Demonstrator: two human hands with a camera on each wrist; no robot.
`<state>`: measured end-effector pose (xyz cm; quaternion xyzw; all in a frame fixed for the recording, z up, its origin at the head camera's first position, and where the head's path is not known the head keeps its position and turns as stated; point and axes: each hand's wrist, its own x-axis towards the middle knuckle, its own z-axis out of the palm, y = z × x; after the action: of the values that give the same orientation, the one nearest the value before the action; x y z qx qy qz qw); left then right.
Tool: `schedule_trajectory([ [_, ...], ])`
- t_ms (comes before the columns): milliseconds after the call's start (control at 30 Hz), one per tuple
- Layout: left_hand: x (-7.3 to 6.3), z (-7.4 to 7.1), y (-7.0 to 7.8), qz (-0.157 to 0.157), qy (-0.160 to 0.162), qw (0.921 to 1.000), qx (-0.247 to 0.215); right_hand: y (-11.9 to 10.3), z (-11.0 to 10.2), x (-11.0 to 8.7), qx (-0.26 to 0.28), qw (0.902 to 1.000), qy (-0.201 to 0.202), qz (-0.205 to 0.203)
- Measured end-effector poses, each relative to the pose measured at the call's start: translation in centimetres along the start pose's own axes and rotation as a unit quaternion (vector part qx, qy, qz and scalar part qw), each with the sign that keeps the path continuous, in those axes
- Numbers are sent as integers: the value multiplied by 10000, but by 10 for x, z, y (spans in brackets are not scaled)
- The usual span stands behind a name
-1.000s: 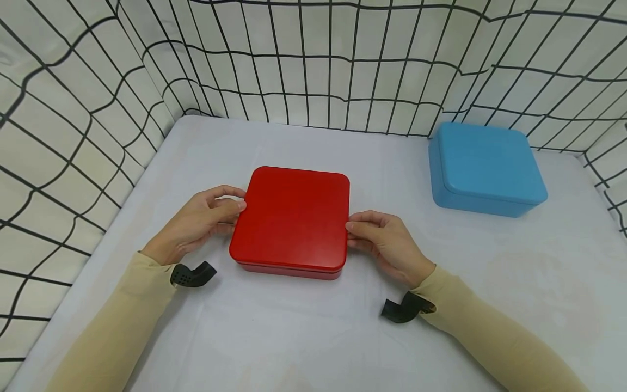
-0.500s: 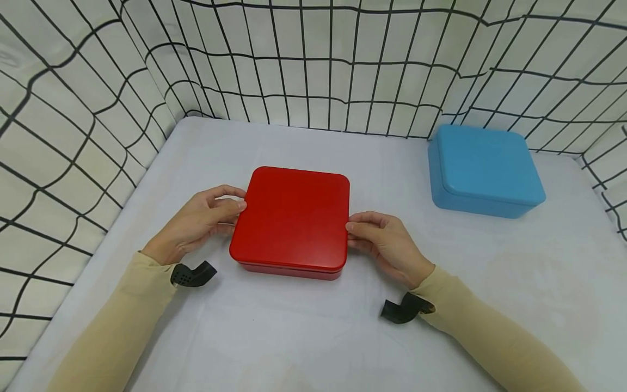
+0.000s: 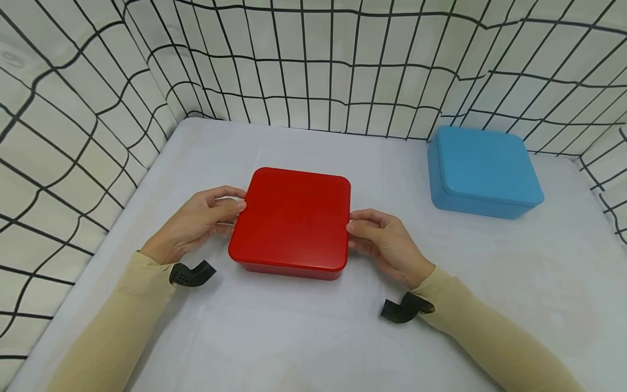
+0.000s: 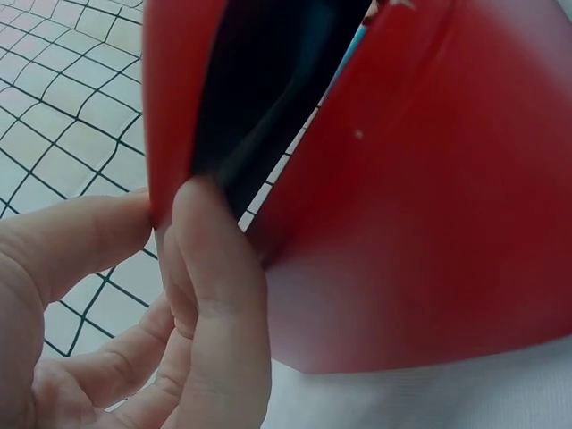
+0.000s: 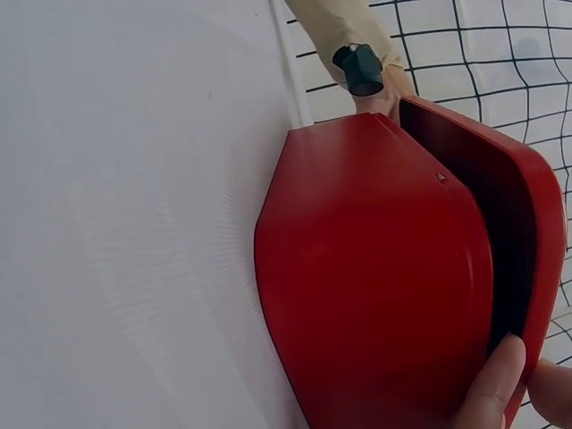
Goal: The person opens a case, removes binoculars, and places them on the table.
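Observation:
A square red tin box [image 3: 289,270] stands on the white-covered table, its red lid [image 3: 294,218] over it. In both wrist views the lid is lifted a little off the box body [image 4: 411,223], with a dark gap between them. The left hand [image 3: 196,220] pinches the lid's left edge between thumb and fingers. Opposite it, the right hand [image 3: 384,242] grips the lid's right edge; in the right wrist view one fingertip [image 5: 496,380] is at the gap and another on the lid's outer side. The box's inside looks dark and its contents are hidden.
A closed blue box [image 3: 485,169] of similar shape stands at the back right, near the mesh. Black wire mesh [image 3: 303,60] over white panels borders the back and both sides of the white tabletop [image 3: 294,337].
The lid and the right hand have shifted very slightly, and the seam on the box's front shows less clearly. Both hands keep hold of the lid. The head view has tilted a little.

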<state>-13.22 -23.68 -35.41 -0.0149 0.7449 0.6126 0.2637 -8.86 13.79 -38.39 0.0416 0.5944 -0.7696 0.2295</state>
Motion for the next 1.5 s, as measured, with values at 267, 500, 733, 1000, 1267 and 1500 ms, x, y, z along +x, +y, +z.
schedule_trajectory([
  [267,0,0,2,81,-51,9999,-34,-3,-3,2,-35,9999,-45,-143],
  [500,2,1,10,104,-32,9999,15,-12,-5,2,-109,9996,53,-238],
  [733,-1,-2,21,211,50,9997,126,-22,-3,4,-308,9993,40,-225],
  [1000,-3,-4,34,222,284,9989,310,-34,0,8,-441,9986,22,-305],
  [1267,-3,-7,47,330,362,9979,424,-44,1,13,-454,9982,25,-384],
  [1500,-2,-10,49,344,372,9979,398,-49,1,17,-410,9983,34,-410],
])
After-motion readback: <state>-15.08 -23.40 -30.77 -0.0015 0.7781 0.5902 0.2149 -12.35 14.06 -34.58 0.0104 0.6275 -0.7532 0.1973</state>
